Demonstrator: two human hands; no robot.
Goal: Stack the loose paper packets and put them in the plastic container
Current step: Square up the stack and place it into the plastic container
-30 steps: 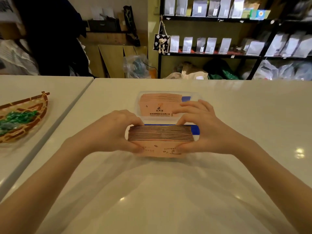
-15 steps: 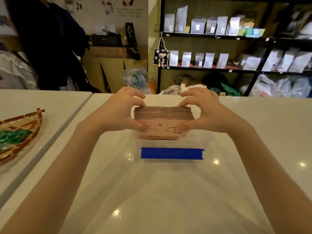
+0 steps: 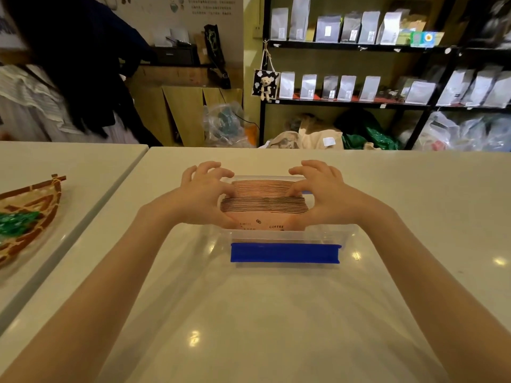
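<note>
A clear plastic container (image 3: 329, 235) with a blue clip on its near side stands on the white table. Inside it, at the back, a row of pink paper packets (image 3: 262, 185) stands on edge. In front of that row sits a second stack of pink packets (image 3: 264, 207), its lower part inside the container. My left hand (image 3: 203, 193) grips the stack's left end and my right hand (image 3: 319, 193) grips its right end, thumbs on the near face, fingers curled over the top.
A woven basket (image 3: 30, 214) with green wrapped things lies on the neighbouring table at the left. A person in dark clothes stands at the far left behind that table. Shelves of pouches and bags on the floor fill the background beyond the table's far edge.
Both hands have carried the packet stack from above the table in front of the container down into it, next to the row inside. The camera has tilted up.
</note>
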